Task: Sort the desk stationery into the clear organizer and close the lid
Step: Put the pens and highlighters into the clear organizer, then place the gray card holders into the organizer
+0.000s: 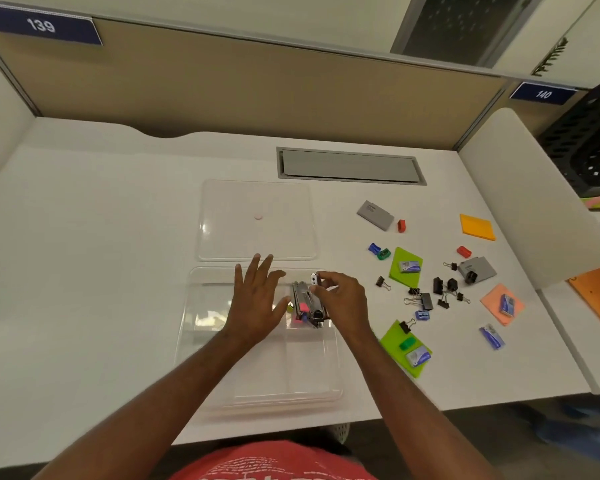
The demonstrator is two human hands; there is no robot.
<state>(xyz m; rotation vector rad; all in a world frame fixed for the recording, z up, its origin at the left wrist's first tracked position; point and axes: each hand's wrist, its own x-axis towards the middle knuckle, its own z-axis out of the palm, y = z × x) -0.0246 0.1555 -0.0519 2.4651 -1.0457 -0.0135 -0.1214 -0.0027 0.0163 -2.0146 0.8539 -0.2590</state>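
The clear organizer lies open on the white desk in front of me, its clear lid flat behind it. My left hand rests with spread fingers on the organizer's far middle. My right hand pinches a small silver stapler over the far right compartment, where a grey stapler and pink, yellow and blue markers lie. To the right are scattered black binder clips, sharpeners, staple boxes and sticky note pads.
A grey cable hatch is set into the desk behind the lid. A beige partition backs the desk. A white divider stands at the right, with a black crate beyond it. Two grey boxes lie among the stationery.
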